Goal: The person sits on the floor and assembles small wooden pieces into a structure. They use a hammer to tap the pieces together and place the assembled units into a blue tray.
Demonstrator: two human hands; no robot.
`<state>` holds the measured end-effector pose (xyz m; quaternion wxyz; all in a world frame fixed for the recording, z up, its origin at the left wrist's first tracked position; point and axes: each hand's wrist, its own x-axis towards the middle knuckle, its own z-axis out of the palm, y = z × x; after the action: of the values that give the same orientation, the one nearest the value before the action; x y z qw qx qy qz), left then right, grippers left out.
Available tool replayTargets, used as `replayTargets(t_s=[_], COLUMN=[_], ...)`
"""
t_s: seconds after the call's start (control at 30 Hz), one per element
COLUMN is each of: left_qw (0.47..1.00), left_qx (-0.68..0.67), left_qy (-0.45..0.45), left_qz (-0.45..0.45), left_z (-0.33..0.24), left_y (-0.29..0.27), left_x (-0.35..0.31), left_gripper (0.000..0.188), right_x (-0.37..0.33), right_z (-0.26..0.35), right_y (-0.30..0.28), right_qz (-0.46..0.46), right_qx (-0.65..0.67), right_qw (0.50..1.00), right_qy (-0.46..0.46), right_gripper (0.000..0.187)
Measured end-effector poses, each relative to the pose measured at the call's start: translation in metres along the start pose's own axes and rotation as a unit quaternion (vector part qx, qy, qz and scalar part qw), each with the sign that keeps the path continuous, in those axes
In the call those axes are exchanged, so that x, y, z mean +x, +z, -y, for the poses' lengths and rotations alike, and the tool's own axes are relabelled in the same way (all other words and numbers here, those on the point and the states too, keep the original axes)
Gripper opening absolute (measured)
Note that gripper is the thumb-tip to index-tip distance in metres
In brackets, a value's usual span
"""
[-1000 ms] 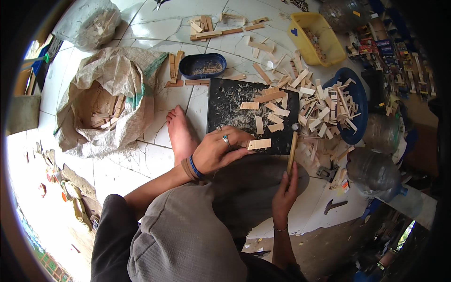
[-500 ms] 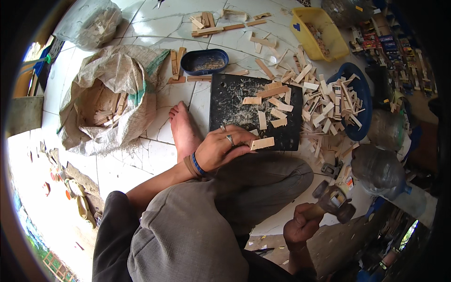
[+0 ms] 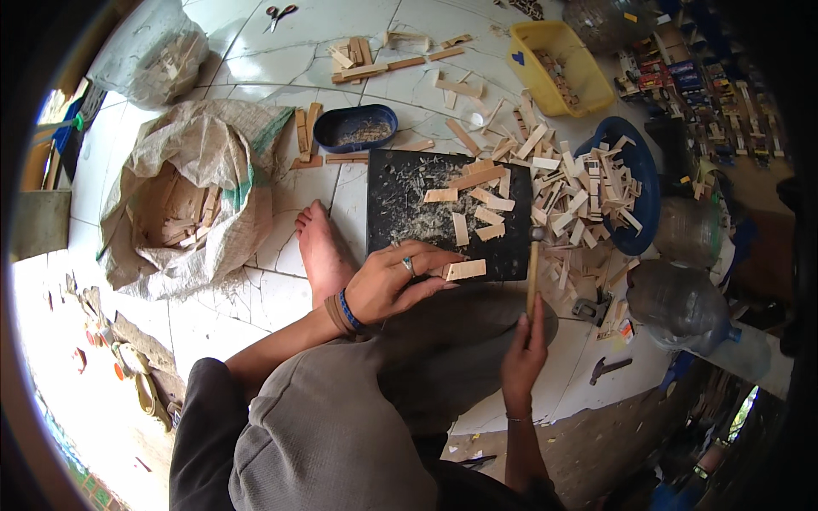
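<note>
My left hand (image 3: pixel 394 274) pinches a small pale wood piece (image 3: pixel 466 270) between thumb and fingertips. The piece lies at the near edge of a black board (image 3: pixel 409 183) strewn with shavings. My right hand (image 3: pixel 522 353) is closed round the wooden handle of a hammer (image 3: pixel 534 277). Its head is up by the board's right edge, to the right of the held piece. Several more small wood pieces (image 3: pixel 461 229) lie on the board, along with a longer brown strip (image 3: pixel 477 177).
Loose wood pieces (image 3: pixel 569 200) heap up right of the board, against a blue basin (image 3: pixel 652 209). A second hammer (image 3: pixel 611 369) lies on the tiles near a large clear bottle (image 3: pixel 677 307). Farther off are a yellow tub (image 3: pixel 524 72), a blue tray (image 3: pixel 355 128) and a woven sack (image 3: pixel 128 213).
My right hand has swung the hammer forward and left, away from me, its head now near the board. The left hand still pinches the wood piece. The whole view has shifted slightly.
</note>
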<state>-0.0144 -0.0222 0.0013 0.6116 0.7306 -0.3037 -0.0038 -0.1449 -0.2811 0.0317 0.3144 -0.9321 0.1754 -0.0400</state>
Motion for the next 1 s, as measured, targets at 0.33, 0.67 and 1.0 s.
replayTargets(t_s=[0.33, 0.67, 1.0], left_qw=[0.996, 0.974, 0.942], left_qx=[0.041, 0.104, 0.206], left_qy=[0.069, 0.197, 0.263], left_qz=[0.023, 0.033, -0.002], left_z=[-0.04, -0.068, -0.073], left_y=[-0.024, -0.028, -0.03], left_x=[0.037, 0.05, 0.041], left_gripper=[0.056, 0.054, 0.049], right_x=[0.012, 0.016, 0.008], right_z=[0.018, 0.117, 0.131], right_y=[0.025, -0.015, -0.01], right_qz=[-0.034, 0.149, 0.212], right_qx=[-0.074, 0.563, 0.687], right_qw=[0.993, 0.807, 0.684], right_qy=[-0.083, 0.095, 0.122], right_gripper=[0.042, 0.028, 0.021])
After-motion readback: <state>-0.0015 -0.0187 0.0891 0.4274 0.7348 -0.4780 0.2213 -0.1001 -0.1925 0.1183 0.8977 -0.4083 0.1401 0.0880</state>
